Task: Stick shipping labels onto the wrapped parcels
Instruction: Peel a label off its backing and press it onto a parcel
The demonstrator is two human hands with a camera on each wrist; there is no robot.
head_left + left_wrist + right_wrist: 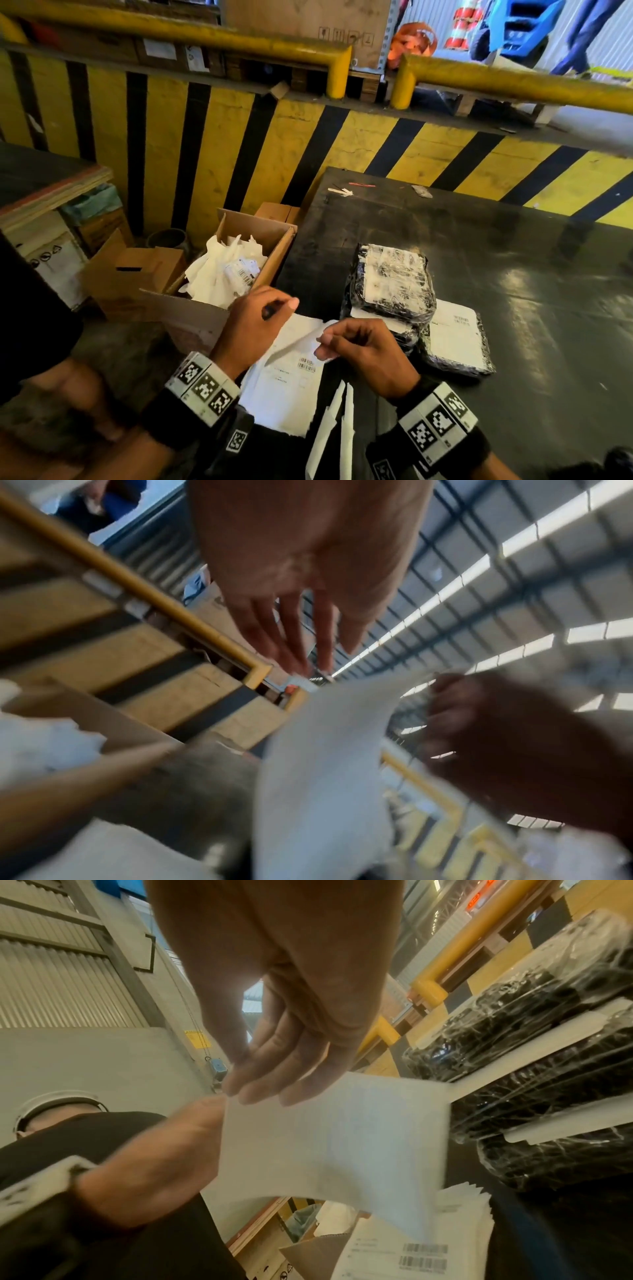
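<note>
My right hand [356, 346] pinches the corner of a white label sheet [335, 1137] and holds it up over a stack of printed shipping labels [284, 394] at the table's near edge. My left hand [260, 317] sits at the sheet's left side with straight fingers [301, 631] clear of the paper; the thumb's contact is hidden. Just beyond the hands lie black film-wrapped parcels [394, 281] in a pile. The lower right one [455, 342] carries a white label. In the right wrist view the parcels [531, 1020] are stacked at the right.
An open cardboard box [274, 250] full of crumpled white backing paper stands left of the black table [496, 274]. Smaller boxes [137, 274] sit on the floor further left. A yellow and black striped barrier [239, 154] runs behind. White paper strips [342, 428] hang off the near edge.
</note>
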